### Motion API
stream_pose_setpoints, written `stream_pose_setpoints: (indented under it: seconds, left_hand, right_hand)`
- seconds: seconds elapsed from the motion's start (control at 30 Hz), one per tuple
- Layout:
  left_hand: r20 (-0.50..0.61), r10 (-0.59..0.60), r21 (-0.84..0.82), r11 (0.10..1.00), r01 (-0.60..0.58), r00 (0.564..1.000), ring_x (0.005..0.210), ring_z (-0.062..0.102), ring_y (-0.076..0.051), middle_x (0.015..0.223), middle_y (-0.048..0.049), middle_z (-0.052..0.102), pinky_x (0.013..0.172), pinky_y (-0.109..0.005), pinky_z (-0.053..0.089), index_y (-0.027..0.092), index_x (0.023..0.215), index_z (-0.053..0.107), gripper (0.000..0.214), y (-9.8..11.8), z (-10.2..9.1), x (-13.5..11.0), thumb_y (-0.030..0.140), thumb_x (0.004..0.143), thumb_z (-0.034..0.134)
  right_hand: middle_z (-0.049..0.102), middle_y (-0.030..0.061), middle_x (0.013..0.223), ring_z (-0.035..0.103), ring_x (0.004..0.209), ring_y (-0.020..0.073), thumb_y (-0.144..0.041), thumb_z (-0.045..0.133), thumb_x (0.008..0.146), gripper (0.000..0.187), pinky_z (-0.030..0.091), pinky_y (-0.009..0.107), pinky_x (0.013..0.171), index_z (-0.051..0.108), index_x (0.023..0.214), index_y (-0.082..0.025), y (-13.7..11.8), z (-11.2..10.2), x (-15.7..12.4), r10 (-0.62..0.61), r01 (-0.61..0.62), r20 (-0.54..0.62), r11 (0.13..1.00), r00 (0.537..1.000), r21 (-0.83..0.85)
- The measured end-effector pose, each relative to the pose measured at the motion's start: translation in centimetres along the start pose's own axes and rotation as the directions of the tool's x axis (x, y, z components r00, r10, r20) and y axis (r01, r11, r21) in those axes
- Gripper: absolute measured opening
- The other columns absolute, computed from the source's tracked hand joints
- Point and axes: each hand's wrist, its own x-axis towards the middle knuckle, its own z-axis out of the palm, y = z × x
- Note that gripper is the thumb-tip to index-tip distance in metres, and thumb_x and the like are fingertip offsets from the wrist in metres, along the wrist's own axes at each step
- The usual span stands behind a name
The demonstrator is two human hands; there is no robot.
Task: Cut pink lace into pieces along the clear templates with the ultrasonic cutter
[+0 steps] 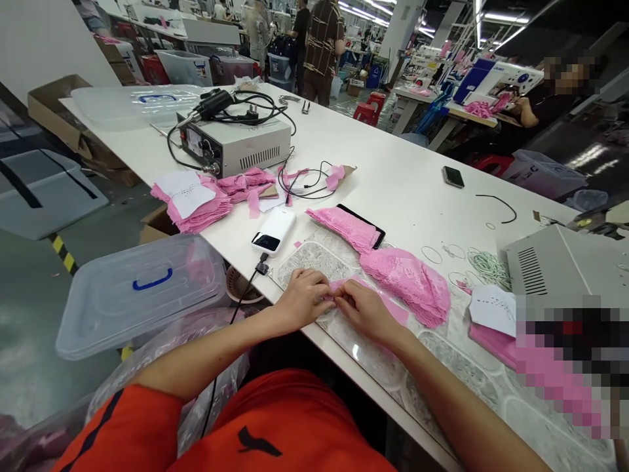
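My left hand point(307, 298) and my right hand point(363, 308) meet at the table's near edge, fingertips pinched together. Between and behind them lies a flat piece of pink fabric point(393, 309), which both hands grip by its left end. The fingers hide the exact spot they hold. Just beyond my right hand is a stack of pink lace pieces point(410, 282), joined to a further lace bundle point(344, 226) resting partly on a dark tablet point(376, 233). Beneath my hands is a clear patterned mat point(314, 259).
A white power bank point(274, 231) with a cable sits left of my hands. Behind it are tied pink bundles point(201, 203) and a grey control box point(236, 144). Green rubber bands point(489, 267) and another machine box point(555, 262) stand right. A lidded plastic bin point(142, 288) is at lower left.
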Motion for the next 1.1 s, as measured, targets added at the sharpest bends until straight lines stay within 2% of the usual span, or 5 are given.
stream_pose_setpoints:
  seconds: [0.13, 0.4, 0.73, 0.93, 1.1]
  left_hand:
    - [0.016, -0.033, -0.032, 0.999, 0.033, 0.999, 0.087, 0.059, -0.017, 0.086, -0.0006, 0.067, 0.084, -0.036, 0.037, 0.019, 0.076, 0.068, 0.006, 0.2, 0.5, 0.4, 0.019, 0.082, 0.069]
    - [0.017, -0.058, -0.061, 0.996, 0.059, 0.998, 0.088, 0.059, -0.017, 0.087, -0.0009, 0.067, 0.084, -0.035, 0.036, 0.018, 0.078, 0.065, 0.005, 0.3, 0.6, 0.4, 0.015, 0.082, 0.066]
    - [-0.033, -0.055, -0.021, 0.998, 0.055, 0.998, 0.088, 0.058, -0.017, 0.087, -0.0012, 0.066, 0.084, -0.035, 0.036, 0.017, 0.077, 0.063, 0.007, 0.2, 1.1, 0.3, 0.018, 0.083, 0.065]
    - [-0.047, -0.008, 0.031, 0.999, 0.009, 0.999, 0.088, 0.057, -0.016, 0.089, -0.0007, 0.066, 0.088, -0.036, 0.034, 0.018, 0.077, 0.063, 0.012, 0.2, 1.4, 0.2, 0.02, 0.089, 0.059]
    - [-0.077, 0.027, 0.05, 0.998, -0.023, 0.997, 0.086, 0.056, -0.015, 0.088, -0.0005, 0.067, 0.09, -0.037, 0.032, 0.018, 0.076, 0.063, 0.017, 0.3, 1.4, 0.1, 0.021, 0.091, 0.056]
  right_hand:
    - [0.062, 0.0016, 0.081, 0.054, 0.07, 0.0131, -0.027, 0.049, 0.088, 0.011, 0.041, 0.027, 0.065, 0.056, 0.084, -0.02, 0.7, 0.5, -0.3, -0.013, 0.016, -0.041, 0.998, 0.999, 0.068]
    - [0.061, 0.0005, 0.073, 0.05, 0.064, 0.0116, -0.028, 0.049, 0.087, 0.013, 0.04, 0.026, 0.061, 0.058, 0.081, -0.02, 0.3, 0.0, -0.2, -0.002, 0.013, -0.074, 0.991, 0.997, 0.137]
    - [0.062, -0.0004, 0.066, 0.046, 0.056, 0.0095, -0.031, 0.056, 0.08, 0.015, 0.037, 0.024, 0.054, 0.064, 0.079, -0.018, 0.1, -0.2, 0.1, 0.067, -0.056, -0.049, 0.978, 0.997, 0.202]
    - [0.057, -0.0018, 0.061, 0.046, 0.056, 0.0096, -0.028, 0.054, 0.078, 0.016, 0.035, 0.023, 0.053, 0.059, 0.067, -0.018, -0.3, -0.8, 0.8, 0.077, -0.075, 0.002, 0.97, 0.997, 0.23]
    - [0.051, -0.0043, 0.055, 0.042, 0.052, 0.0082, -0.021, 0.054, 0.07, 0.01, 0.033, 0.022, 0.05, 0.055, 0.06, -0.019, -0.4, -0.8, 1.3, 0.095, -0.099, 0.029, 0.955, 0.995, 0.281]
